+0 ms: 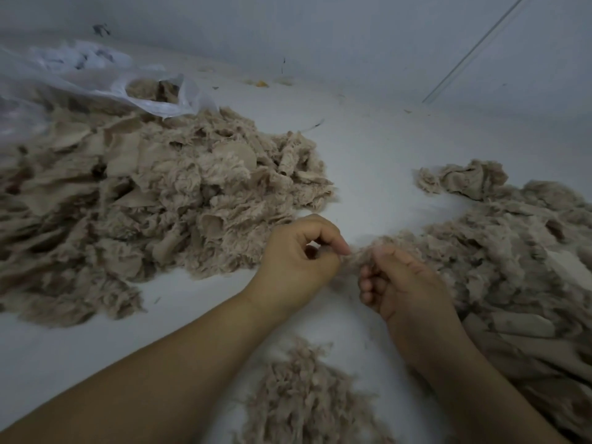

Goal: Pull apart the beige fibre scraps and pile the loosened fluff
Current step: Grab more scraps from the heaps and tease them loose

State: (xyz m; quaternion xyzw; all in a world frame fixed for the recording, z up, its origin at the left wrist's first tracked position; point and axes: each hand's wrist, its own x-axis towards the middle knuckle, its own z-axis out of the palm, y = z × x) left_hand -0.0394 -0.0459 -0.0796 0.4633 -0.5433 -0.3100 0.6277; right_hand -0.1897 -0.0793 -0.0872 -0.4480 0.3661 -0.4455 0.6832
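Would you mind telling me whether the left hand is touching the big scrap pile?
Apart: the head view shows white surface between the left hand and the big scrap pile.

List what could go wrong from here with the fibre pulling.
1. Both the left hand and the right hand pinch one small tuft right at the edge of the right-hand heap; loosened fluff may snag back into it.
2. The small fluff pile lies between the forearms, so an arm sweep could scatter it.
3. Dim light and matching beige make unpulled scraps easy to miss.
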